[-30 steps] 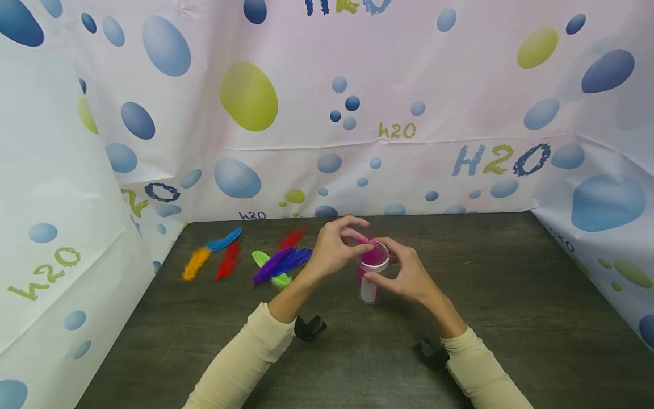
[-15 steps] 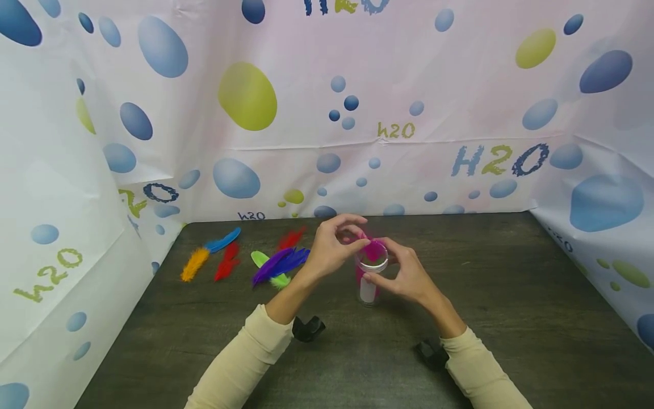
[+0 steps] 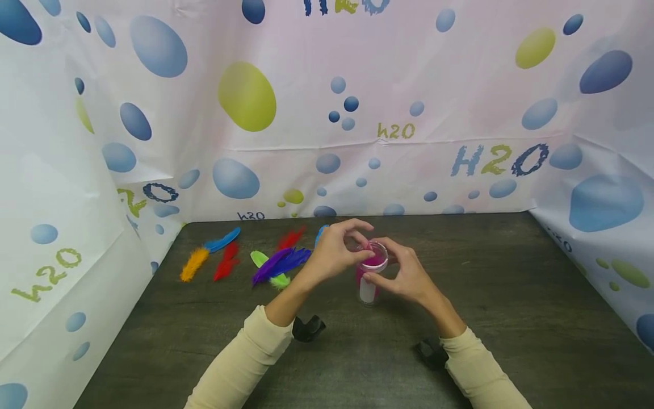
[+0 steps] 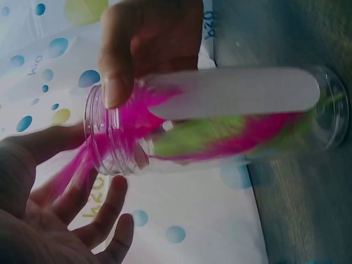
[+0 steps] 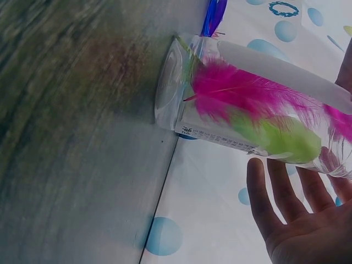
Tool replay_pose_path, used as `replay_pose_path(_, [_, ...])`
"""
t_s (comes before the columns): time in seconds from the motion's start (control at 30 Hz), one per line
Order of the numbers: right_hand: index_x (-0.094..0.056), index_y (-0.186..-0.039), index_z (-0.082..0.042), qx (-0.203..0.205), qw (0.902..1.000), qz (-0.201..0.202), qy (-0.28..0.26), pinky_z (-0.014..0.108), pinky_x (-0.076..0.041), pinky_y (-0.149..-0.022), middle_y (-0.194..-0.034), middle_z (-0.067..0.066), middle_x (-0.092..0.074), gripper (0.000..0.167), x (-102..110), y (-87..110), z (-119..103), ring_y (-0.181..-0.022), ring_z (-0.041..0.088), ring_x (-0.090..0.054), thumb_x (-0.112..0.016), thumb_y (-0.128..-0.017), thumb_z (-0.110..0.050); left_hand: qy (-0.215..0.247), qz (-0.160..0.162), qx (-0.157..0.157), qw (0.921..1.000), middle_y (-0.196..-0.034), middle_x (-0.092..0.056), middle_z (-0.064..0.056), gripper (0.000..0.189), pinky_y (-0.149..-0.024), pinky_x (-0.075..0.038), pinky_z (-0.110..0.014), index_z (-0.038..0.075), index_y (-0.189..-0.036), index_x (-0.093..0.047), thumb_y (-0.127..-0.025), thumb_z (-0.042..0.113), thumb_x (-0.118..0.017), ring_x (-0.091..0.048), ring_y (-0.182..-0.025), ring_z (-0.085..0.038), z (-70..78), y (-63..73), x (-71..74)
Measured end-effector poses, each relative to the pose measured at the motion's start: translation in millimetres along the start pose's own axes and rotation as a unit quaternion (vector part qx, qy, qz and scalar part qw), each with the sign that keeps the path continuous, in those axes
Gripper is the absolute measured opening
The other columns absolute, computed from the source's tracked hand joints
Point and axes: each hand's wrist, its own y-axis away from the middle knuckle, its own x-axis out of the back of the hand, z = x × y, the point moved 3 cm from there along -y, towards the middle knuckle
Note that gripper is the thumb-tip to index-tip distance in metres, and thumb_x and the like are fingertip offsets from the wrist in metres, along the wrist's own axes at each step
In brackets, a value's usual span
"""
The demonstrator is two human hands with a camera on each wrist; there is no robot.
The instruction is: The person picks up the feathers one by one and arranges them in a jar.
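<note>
A clear jar [image 3: 367, 288] with a white label stands upright on the dark table. Inside it, a green feather [image 5: 291, 137] and a pink feather [image 5: 242, 91] show through the wall. My right hand [image 3: 409, 272] grips the jar just below its rim, thumb in front and fingers behind. At the jar's mouth my left hand [image 3: 334, 250] pinches another pink feather [image 4: 74, 165], part of which is inside the neck. The left fingertips are right at the rim.
Left of the jar lie purple [image 3: 273, 267], dark blue [image 3: 293, 260] and green [image 3: 261, 258] feathers overlapping. Red [image 3: 226, 262], orange [image 3: 195, 264] and light blue [image 3: 223, 241] feathers lie farther left. A patterned white sheet [image 3: 286, 142] rises behind the table [image 3: 511, 295].
My left hand rose slightly, then came down to the jar's mouth with the pink feather. A blue feather tip now shows behind that hand. My right hand and the jar have stayed put.
</note>
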Motion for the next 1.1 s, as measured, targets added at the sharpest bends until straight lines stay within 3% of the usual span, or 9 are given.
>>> replay_pose_path(0.17, [-0.063,-0.132,-0.005,0.005,1.0,-0.001,0.003,0.053,-0.061,-0.085,-0.119,0.01,-0.073,0.054,-0.1,-0.2,0.6,-0.106,0.029,-0.073,-0.084,-0.085,-0.021,-0.11,-0.033,-0.018,0.9932,-0.1,-0.08,-0.007,0.038,-0.086,-0.056,-0.038,0.001,-0.124,-0.07,-0.089,0.011,-0.083,-0.068,-0.1,-0.028,2.6,-0.7,-1.4])
replay_pose_path(0.23, [-0.063,-0.133,-0.005,0.008,1.0,-0.002,0.003,0.053,-0.061,-0.085,-0.12,0.01,-0.073,0.055,-0.1,-0.6,0.8,-0.106,0.029,-0.073,-0.084,-0.085,-0.022,-0.126,-0.043,-0.027,0.9907,-0.106,-0.079,-0.008,0.035,-0.096,-0.055,-0.043,0.001,-0.124,-0.071,-0.092,0.012,-0.081,-0.068,-0.111,-0.028,3.3,-0.9,-1.1])
replay_pose_path(0.3, [-0.062,-0.133,-0.005,0.01,0.9999,-0.003,0.002,0.052,-0.062,-0.084,-0.12,0.01,-0.073,0.055,0.1,-0.9,0.8,-0.106,0.029,-0.073,-0.084,-0.086,-0.023,-0.132,-0.047,-0.035,0.9895,-0.112,-0.078,-0.009,0.034,-0.096,-0.055,-0.042,0.002,-0.124,-0.072,-0.093,0.012,-0.079,-0.068,-0.111,-0.028,3.5,-1.4,-0.9])
replay_pose_path(0.47, [-0.061,-0.135,-0.005,0.014,0.9999,0.0,0.004,0.051,-0.062,-0.083,-0.12,0.01,-0.073,0.058,0.5,-0.8,1.7,-0.105,0.029,-0.073,-0.084,-0.086,-0.026,-0.121,-0.031,-0.08,0.9889,-0.119,-0.075,-0.011,0.034,-0.097,-0.057,-0.039,0.002,-0.122,-0.073,-0.09,0.008,-0.081,-0.068,-0.113,-0.028,3.9,-1.2,0.0])
replay_pose_path(0.6, [-0.062,-0.135,-0.004,0.014,0.9999,0.001,0.004,0.052,-0.062,-0.083,-0.119,0.01,-0.073,0.058,0.9,-1.2,2.1,-0.105,0.029,-0.072,-0.084,-0.086,-0.026,-0.081,-0.009,-0.108,0.9909,-0.116,-0.074,-0.012,0.031,-0.1,-0.056,-0.037,0.0,-0.115,-0.074,-0.085,0.002,-0.084,-0.069,-0.113,-0.028,2.3,-1.1,0.3])
replay_pose_path(0.9, [-0.063,-0.132,-0.004,0.011,0.9999,0.0,-0.006,0.052,-0.062,-0.082,-0.118,0.011,-0.073,0.054,1.3,-1.6,1.3,-0.103,0.028,-0.073,-0.084,-0.086,-0.022,-0.007,0.033,-0.116,0.9927,-0.091,-0.072,-0.009,0.019,-0.087,-0.06,-0.049,0.0,-0.099,-0.074,-0.083,-0.008,-0.082,-0.069,-0.092,-0.026,-6.7,-2.6,-1.9])
replay_pose_path(1.1, [-0.063,-0.131,-0.005,0.016,0.9999,-0.001,-0.004,0.051,-0.062,-0.082,-0.119,0.01,-0.073,0.052,1.4,-2.1,1.4,-0.103,0.029,-0.073,-0.083,-0.085,-0.02,-0.036,0.026,-0.107,0.9933,-0.085,-0.077,-0.005,0.022,-0.085,-0.06,-0.039,0.001,-0.103,-0.076,-0.084,0.005,-0.086,-0.072,-0.095,-0.024,-5.5,-3.3,-1.4])
